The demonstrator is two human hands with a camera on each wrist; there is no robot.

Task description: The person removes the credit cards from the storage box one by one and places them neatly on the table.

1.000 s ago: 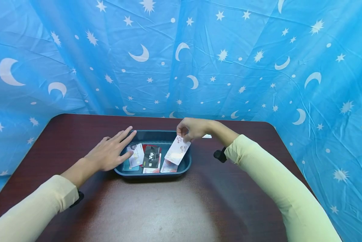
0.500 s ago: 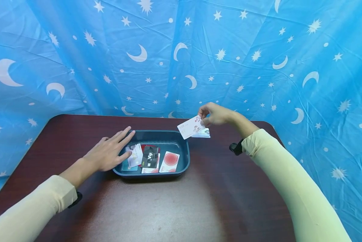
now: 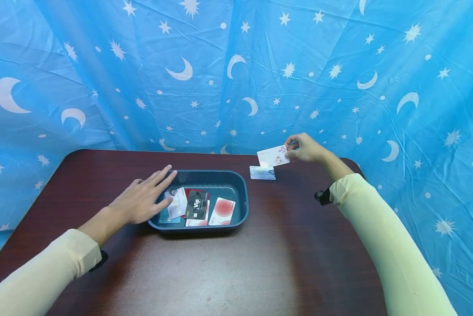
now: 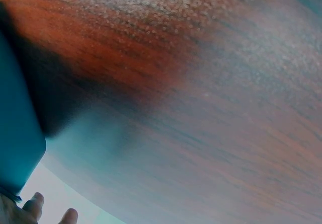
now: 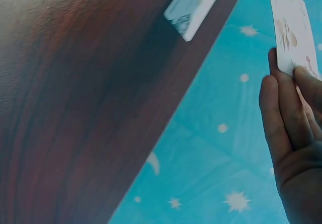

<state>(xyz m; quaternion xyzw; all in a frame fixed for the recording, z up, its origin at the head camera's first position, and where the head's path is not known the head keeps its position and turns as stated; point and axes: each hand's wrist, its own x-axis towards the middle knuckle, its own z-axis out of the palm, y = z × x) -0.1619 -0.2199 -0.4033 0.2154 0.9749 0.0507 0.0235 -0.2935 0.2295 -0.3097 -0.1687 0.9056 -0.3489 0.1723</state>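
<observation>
My right hand (image 3: 306, 148) pinches a white card (image 3: 272, 156) with red marks between thumb and fingers, held up above the far side of the table. Just below it a light-blue card (image 3: 262, 173) lies on the tabletop. In the right wrist view the pinched card (image 5: 296, 30) tilts up, apart from the card on the table (image 5: 195, 7). My left hand (image 3: 143, 197) rests on the left end of a dark blue tray (image 3: 242, 206), its fingers extended. Inside lie a black VIP card (image 3: 197, 205), a white card (image 3: 176, 202) and a card with a red circle (image 3: 222, 210).
The dark reddish-brown table (image 3: 204, 272) stretches towards me in front of the tray. Behind it hangs a blue curtain (image 3: 204, 87) with white moons and stars. Parts of red and teal cards show beneath others in the tray.
The right hand has lifted the white card out of the tray and carried it right, over the light-blue card. The red-circle card is uncovered now. The left hand has stayed on the tray.
</observation>
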